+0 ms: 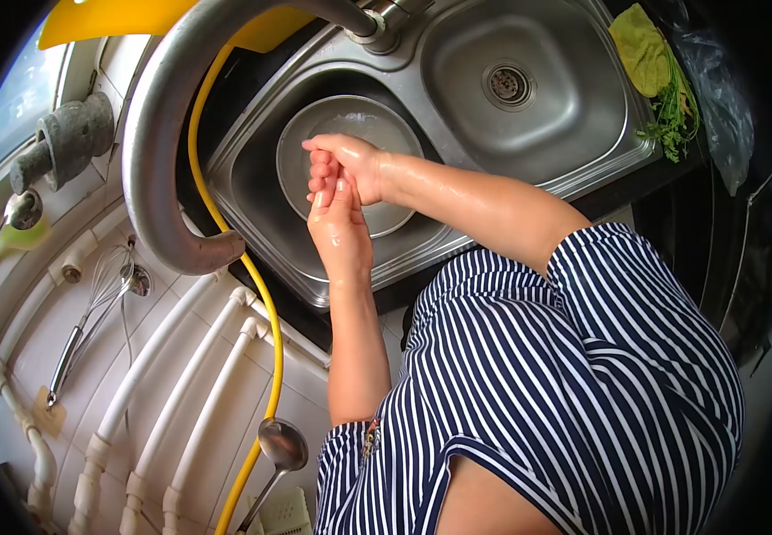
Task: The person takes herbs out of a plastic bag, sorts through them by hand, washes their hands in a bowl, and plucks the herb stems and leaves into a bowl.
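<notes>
My left hand (341,239) and my right hand (356,169) are clasped together above the left sink bowl (252,169). The curled fingers of my right hand wrap round the fingers of my left, while its thumb lies stretched out along the top. My left fingers press up against my right hand and are partly hidden in it. Both hands and forearms look wet and shiny. Below them, a round grey basin (395,125) sits in the sink, with a wet sheen inside. No tool shows in either hand.
A curved metal faucet spout (149,134) arches at the left, beside a yellow hose (265,303). Right of the hands is a second sink bowl (457,67). A yellow-green cloth (643,53), green herbs (674,116) and a plastic bag (720,111) lie at the far right. A whisk (91,312) and ladle (283,446) hang left.
</notes>
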A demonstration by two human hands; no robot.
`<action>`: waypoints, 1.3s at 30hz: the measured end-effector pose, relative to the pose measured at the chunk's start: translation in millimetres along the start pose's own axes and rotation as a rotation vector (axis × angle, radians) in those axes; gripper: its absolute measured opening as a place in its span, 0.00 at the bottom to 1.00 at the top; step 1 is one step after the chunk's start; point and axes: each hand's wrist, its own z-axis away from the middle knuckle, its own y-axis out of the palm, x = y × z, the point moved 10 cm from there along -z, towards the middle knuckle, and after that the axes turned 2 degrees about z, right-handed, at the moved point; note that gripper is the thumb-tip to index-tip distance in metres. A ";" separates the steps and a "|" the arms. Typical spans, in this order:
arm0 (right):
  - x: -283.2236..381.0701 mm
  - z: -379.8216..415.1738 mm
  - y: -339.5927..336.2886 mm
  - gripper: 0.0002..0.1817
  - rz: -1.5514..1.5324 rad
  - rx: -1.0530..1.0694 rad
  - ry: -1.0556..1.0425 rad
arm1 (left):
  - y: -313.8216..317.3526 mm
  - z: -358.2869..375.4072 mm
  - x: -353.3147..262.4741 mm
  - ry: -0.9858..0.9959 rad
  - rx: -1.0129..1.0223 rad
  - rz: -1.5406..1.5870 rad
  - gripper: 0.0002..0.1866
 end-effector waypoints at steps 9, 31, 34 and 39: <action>-4.4 46.1 17.5 0.16 0.276 0.036 -0.151 | 54.7 45.0 -23.2 0.778 0.186 -2.139 0.32; 15.1 86.7 43.4 0.32 0.470 0.302 -0.148 | 77.6 76.3 -30.1 0.717 0.189 -2.014 0.40; 20.5 89.2 39.4 0.29 0.554 0.289 -0.177 | 74.9 77.7 -38.4 0.726 0.238 -1.846 0.37; 25.3 100.3 45.3 0.21 0.789 0.265 -0.223 | 13.7 58.5 -71.9 0.320 0.098 -0.318 0.17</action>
